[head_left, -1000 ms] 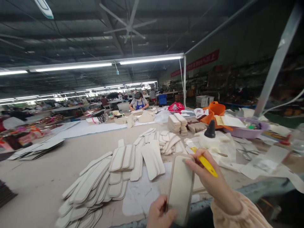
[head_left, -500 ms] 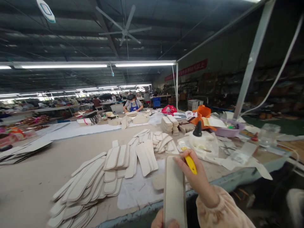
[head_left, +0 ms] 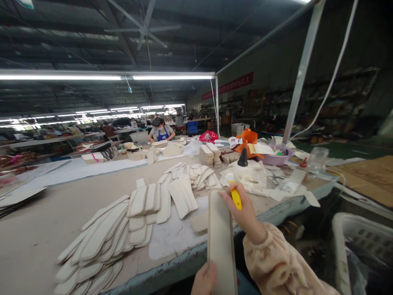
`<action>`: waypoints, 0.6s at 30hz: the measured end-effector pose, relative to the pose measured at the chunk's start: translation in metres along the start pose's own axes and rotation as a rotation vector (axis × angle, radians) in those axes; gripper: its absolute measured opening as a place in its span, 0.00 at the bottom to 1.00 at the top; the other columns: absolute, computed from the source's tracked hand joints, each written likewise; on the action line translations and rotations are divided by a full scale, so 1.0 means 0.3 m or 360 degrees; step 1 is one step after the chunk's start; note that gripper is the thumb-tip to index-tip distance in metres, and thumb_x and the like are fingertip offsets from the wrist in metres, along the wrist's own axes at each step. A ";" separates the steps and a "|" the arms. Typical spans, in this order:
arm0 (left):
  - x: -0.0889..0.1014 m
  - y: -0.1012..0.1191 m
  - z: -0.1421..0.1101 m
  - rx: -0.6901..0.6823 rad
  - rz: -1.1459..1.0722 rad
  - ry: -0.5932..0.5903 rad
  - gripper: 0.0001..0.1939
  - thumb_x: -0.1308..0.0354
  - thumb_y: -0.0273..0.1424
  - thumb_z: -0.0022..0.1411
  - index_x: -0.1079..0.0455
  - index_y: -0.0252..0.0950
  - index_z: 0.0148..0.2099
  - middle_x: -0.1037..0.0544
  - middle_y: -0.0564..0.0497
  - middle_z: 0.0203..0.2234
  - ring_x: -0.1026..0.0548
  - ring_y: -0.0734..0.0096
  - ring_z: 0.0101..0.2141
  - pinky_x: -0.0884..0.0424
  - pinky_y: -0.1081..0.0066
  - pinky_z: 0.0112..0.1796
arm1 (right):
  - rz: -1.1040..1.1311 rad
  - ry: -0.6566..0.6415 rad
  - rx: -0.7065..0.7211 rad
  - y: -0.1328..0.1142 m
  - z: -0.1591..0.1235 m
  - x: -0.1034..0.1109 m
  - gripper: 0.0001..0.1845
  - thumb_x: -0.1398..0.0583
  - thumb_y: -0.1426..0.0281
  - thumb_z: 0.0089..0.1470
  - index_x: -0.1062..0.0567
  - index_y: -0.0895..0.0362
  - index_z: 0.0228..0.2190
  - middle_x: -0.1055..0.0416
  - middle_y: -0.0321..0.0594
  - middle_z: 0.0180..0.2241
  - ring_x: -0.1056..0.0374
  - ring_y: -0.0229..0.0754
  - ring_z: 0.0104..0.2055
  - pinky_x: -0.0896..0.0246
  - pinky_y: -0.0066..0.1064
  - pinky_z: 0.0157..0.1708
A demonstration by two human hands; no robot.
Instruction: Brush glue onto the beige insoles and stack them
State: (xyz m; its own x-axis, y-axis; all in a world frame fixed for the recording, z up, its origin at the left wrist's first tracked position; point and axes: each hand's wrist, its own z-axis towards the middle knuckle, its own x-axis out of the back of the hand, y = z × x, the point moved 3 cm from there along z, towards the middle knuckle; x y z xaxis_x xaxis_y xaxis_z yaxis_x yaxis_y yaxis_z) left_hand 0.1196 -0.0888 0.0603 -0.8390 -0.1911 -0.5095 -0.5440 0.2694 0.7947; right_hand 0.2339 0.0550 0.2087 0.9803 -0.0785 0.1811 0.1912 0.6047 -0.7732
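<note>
In front of me a long cream panel point(head_left: 220, 233) with rounded corners and a tan edge is tilted upright at the table's near edge. My left hand point(head_left: 204, 279) grips its lower left side, closed on it. Near the top, my right hand point(head_left: 247, 213) has its fingers at the panel's right edge. That hand is also closed around a tool with a yellow handle point(head_left: 236, 198); its working end is too small to make out. Left of the panel, many similar cream pieces point(head_left: 101, 229) lie in overlapping piles. One tan piece point(head_left: 199, 222) lies just behind the panel.
A white container with a black cone top point(head_left: 243, 157) stands beyond my right hand. Further right are scissors point(head_left: 276, 179), a purple basin point(head_left: 278, 159) and a glass jar point(head_left: 318, 159). A white plastic basket point(head_left: 339, 246) is below at right. A co-worker point(head_left: 161, 133) sits across the table.
My view has swung to the right and slightly down, bringing the white basket into sight. Both hands still hold the panel; my left thumb has shifted from its face towards the left edge.
</note>
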 end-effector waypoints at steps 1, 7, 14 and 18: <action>-0.017 0.010 -0.023 0.0108 -0.0117 -0.0090 0.32 0.42 0.57 0.50 0.25 0.31 0.40 0.19 0.42 0.29 0.22 0.58 0.29 0.26 0.65 0.28 | -0.0030 0.0016 0.0015 0.005 0.002 0.002 0.11 0.41 0.64 0.54 0.40 0.53 0.33 0.44 0.31 0.27 0.44 0.36 0.26 0.46 0.29 0.28; -0.053 0.046 -0.101 0.0236 -0.0287 -0.0310 0.32 0.47 0.50 0.59 0.30 0.25 0.50 0.21 0.34 0.41 0.20 0.52 0.38 0.24 0.67 0.29 | -0.0156 0.0034 -0.0010 0.057 -0.001 0.008 0.11 0.41 0.65 0.52 0.39 0.53 0.33 0.43 0.31 0.28 0.46 0.36 0.26 0.47 0.29 0.28; -0.020 0.013 -0.094 0.0172 -0.0163 -0.0252 0.23 0.41 0.41 0.59 0.32 0.25 0.47 0.20 0.32 0.39 0.20 0.51 0.37 0.24 0.69 0.27 | -0.0196 0.0066 -0.0015 0.071 -0.010 0.012 0.10 0.41 0.65 0.52 0.38 0.53 0.33 0.39 0.33 0.30 0.42 0.38 0.30 0.45 0.30 0.31; 0.001 0.009 -0.091 0.0204 -0.0215 -0.0347 0.26 0.42 0.45 0.59 0.32 0.25 0.47 0.20 0.31 0.39 0.19 0.49 0.36 0.24 0.67 0.26 | -0.0199 0.0019 -0.0095 0.082 -0.011 0.010 0.11 0.40 0.64 0.51 0.38 0.53 0.33 0.40 0.32 0.28 0.43 0.38 0.29 0.44 0.30 0.31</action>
State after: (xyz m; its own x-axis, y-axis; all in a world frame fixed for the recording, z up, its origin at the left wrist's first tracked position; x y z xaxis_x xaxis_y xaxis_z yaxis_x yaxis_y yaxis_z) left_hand 0.1183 -0.1138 0.0712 -0.7343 -0.0295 -0.6782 -0.6371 0.3748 0.6735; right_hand 0.2416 0.0671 0.1882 0.9491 -0.1601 0.2712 0.3142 0.5414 -0.7799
